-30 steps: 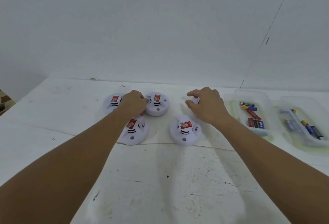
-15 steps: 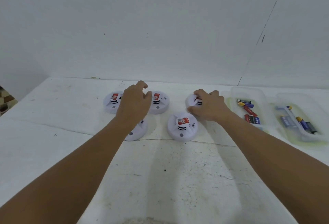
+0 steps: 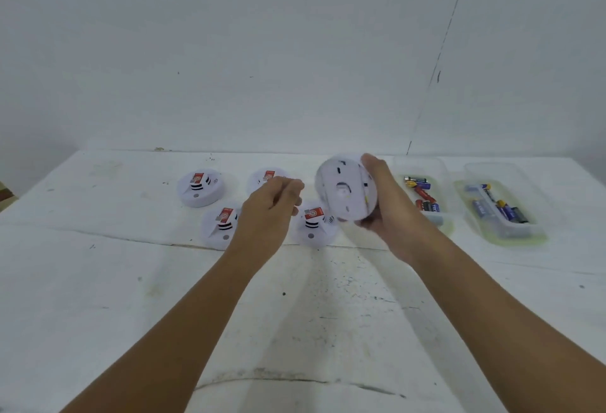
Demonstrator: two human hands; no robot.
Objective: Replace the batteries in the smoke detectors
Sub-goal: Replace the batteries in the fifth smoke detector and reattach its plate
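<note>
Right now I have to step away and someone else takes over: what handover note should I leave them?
Right hand grips one smoke detector lifted off the table, its back facing the camera. Left hand hovers beside it, holding nothing. Four detectors lie face up. Batteries sit in two clear trays on the right. No opened detector or loose battery shows; all five seem still to do.

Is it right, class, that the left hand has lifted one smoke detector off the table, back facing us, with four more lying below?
Not quite: the head view shows the right hand, not the left, holding the lifted smoke detector. Its back does face us, and four detectors lie on the table.
</note>
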